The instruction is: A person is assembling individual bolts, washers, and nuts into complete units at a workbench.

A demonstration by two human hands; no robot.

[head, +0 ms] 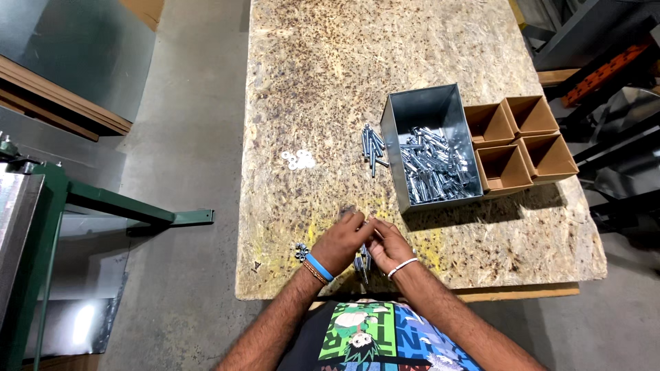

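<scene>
Bolts [362, 264] look small, stiff, slick, heavy for their size; best pinched mid-shank. Left hand [342, 242] and right hand [386, 246] meet, fingers narrowed on one, mostly hidden.

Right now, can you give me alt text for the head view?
Both hands, left hand and right hand, meet over small bolts at the near edge of a chipboard table. Beyond sit washers, loose bolts, a bolt-filled metal bin and cardboard compartments.
</scene>
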